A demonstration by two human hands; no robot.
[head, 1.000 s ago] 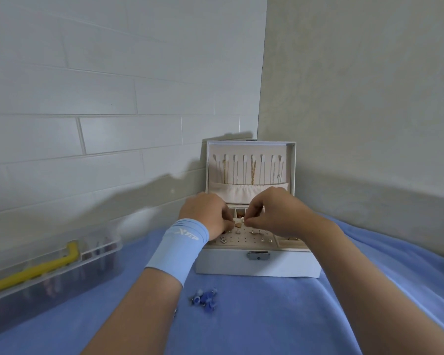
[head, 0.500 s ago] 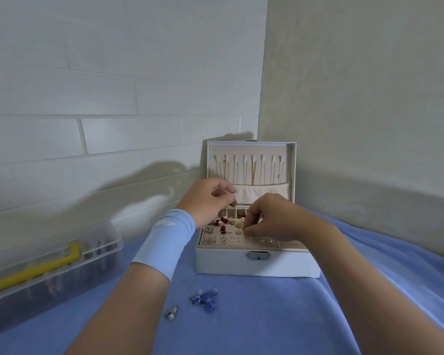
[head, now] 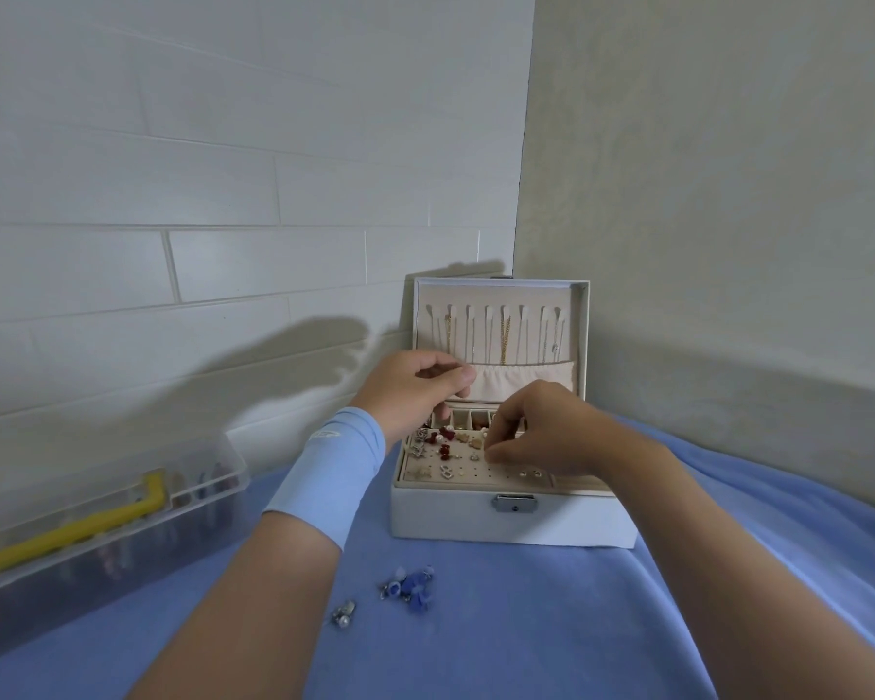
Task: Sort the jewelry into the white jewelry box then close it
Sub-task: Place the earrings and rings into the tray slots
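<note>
right hand (head: 541, 437) hides tray's right part | pinched item too small to ID | plastic bin (head: 97, 527) cut off left

Both forearms reach forward from the bottom edge and converge. The left hand (head: 415, 391) is raised, fingers curled loosely inward with the thumb tip against the forefinger; a light blue wrist sleeve (head: 327, 474) covers its wrist. The right hand (head: 546, 431) sits lower, knuckles up, fingertips (head: 491, 449) pinched together and pointing down-left.
</note>
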